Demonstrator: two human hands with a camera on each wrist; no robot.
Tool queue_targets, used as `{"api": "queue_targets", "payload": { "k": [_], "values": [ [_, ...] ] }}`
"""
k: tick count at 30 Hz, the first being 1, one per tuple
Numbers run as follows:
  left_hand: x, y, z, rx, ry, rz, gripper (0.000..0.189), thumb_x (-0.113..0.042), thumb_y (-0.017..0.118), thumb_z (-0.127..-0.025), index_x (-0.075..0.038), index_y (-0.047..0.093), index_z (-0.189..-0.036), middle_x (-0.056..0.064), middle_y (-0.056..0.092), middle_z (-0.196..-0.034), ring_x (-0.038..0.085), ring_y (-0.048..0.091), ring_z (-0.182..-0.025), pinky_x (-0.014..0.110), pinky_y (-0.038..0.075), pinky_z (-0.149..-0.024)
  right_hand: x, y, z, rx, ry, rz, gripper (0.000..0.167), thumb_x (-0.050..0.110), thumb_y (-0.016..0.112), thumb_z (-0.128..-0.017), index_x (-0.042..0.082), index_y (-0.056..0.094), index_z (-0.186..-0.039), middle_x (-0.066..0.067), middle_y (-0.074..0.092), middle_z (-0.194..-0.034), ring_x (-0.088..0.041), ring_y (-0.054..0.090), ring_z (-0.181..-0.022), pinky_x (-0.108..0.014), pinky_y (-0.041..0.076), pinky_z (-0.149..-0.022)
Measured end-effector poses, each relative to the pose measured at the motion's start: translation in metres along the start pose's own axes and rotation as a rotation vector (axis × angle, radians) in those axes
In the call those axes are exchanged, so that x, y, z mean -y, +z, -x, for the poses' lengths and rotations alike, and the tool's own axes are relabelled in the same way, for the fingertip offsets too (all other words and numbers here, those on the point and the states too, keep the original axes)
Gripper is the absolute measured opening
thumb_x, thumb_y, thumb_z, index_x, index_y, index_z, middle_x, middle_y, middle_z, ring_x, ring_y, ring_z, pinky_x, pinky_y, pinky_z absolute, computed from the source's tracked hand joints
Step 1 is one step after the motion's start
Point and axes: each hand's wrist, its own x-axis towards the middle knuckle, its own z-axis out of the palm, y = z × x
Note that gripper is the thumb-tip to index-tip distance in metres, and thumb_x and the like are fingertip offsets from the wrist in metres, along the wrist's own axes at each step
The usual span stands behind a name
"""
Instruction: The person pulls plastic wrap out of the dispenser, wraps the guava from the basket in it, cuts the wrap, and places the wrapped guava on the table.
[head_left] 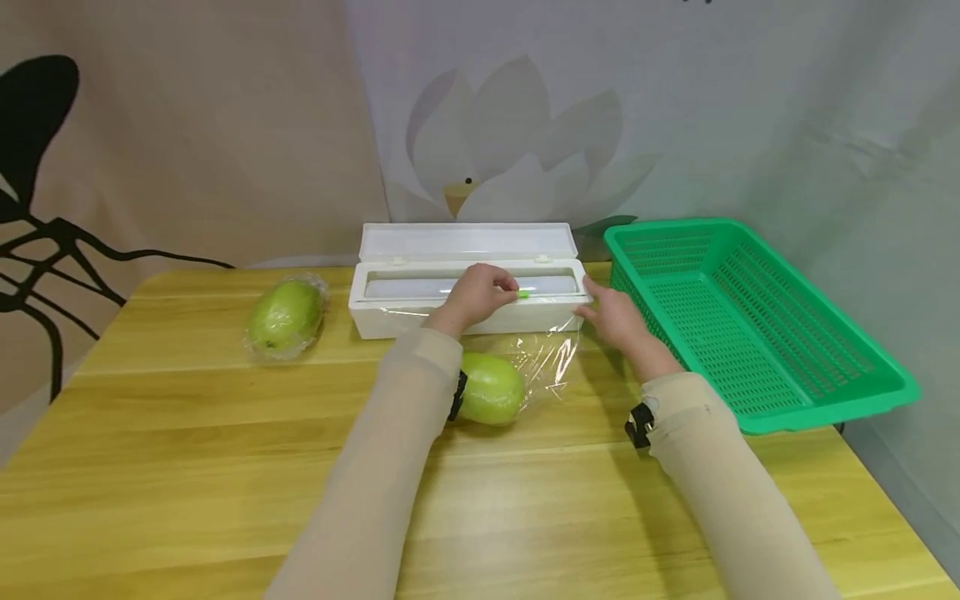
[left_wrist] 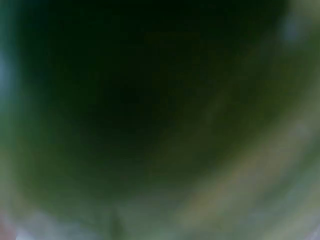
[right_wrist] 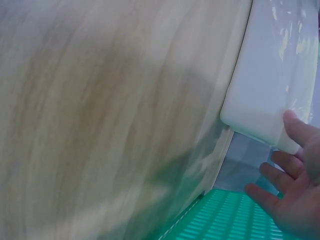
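A white cling film dispenser box [head_left: 390, 320] stands at the back of the table with its lid [head_left: 465, 242] raised and a film roll [head_left: 412, 288] inside. With thumb and fingers my left hand [head_left: 476, 295] pinches the small green slide cutter [head_left: 522, 294] on the box's front edge. My right hand [head_left: 617, 317] holds the box's right end, its thumb [right_wrist: 296, 126] against the front face in the right wrist view. Clear film [head_left: 551, 362] hangs from the front edge down to a green melon [head_left: 491, 390], partly hidden behind my left wrist. The left wrist view is dark, blurred green.
Another green melon [head_left: 285, 315], wrapped in film, lies at the table's back left. A green plastic basket [head_left: 817, 414] stands along the right edge, close beside my right hand. Behind the wooden table [head_left: 225, 467] hangs a printed curtain [head_left: 675, 100].
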Motion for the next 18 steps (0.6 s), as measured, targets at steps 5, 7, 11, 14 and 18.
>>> {"api": "queue_targets", "payload": {
  "k": [5, 7, 11, 14, 18],
  "values": [
    [0.004, -0.003, 0.004, -0.006, -0.023, 0.009, 0.019, -0.017, 0.061, -0.090, -0.004, 0.068, -0.103, 0.009, 0.067, -0.109, 0.022, 0.058, -0.109, 0.034, 0.045, -0.099, 0.000, 0.001, -0.001, 0.002, -0.007, 0.000, 0.065, 0.025, 0.053, -0.095, 0.002, 0.020, -0.147, -0.029, 0.037, -0.140, -0.046, 0.039, -0.127, -0.052, 0.034, -0.107],
    [0.007, -0.004, 0.005, -0.002, -0.027, 0.008, 0.019, -0.017, 0.061, -0.091, -0.005, 0.068, -0.103, 0.009, 0.067, -0.109, 0.022, 0.057, -0.109, 0.034, 0.045, -0.099, 0.001, 0.002, 0.000, 0.006, -0.007, 0.004, 0.066, 0.025, 0.053, -0.095, 0.002, 0.020, -0.147, -0.029, 0.037, -0.141, -0.046, 0.039, -0.127, -0.052, 0.034, -0.107],
    [0.011, -0.009, 0.009, 0.006, -0.033, 0.010, 0.019, -0.018, 0.061, -0.091, -0.005, 0.068, -0.104, 0.009, 0.066, -0.110, 0.022, 0.057, -0.109, 0.034, 0.046, -0.097, 0.001, 0.002, 0.000, 0.009, -0.003, 0.012, 0.066, 0.026, 0.053, -0.095, 0.001, 0.020, -0.147, -0.029, 0.037, -0.140, -0.046, 0.039, -0.127, -0.052, 0.034, -0.107],
    [0.014, -0.014, 0.013, 0.008, -0.037, 0.006, 0.019, -0.017, 0.060, -0.091, -0.005, 0.067, -0.104, 0.010, 0.065, -0.111, 0.023, 0.056, -0.109, 0.035, 0.046, -0.097, 0.001, 0.002, 0.000, 0.011, -0.005, 0.021, 0.066, 0.026, 0.053, -0.095, 0.001, 0.019, -0.147, -0.030, 0.038, -0.140, -0.046, 0.040, -0.126, -0.052, 0.034, -0.107],
    [0.018, -0.020, 0.017, 0.004, -0.026, -0.006, 0.019, -0.015, 0.060, -0.091, -0.004, 0.067, -0.104, 0.012, 0.065, -0.110, 0.024, 0.057, -0.109, 0.035, 0.046, -0.097, 0.001, 0.001, 0.000, 0.011, -0.010, 0.032, 0.067, 0.026, 0.053, -0.095, 0.002, 0.018, -0.147, -0.030, 0.038, -0.140, -0.047, 0.040, -0.126, -0.052, 0.035, -0.106]
  ]
}}
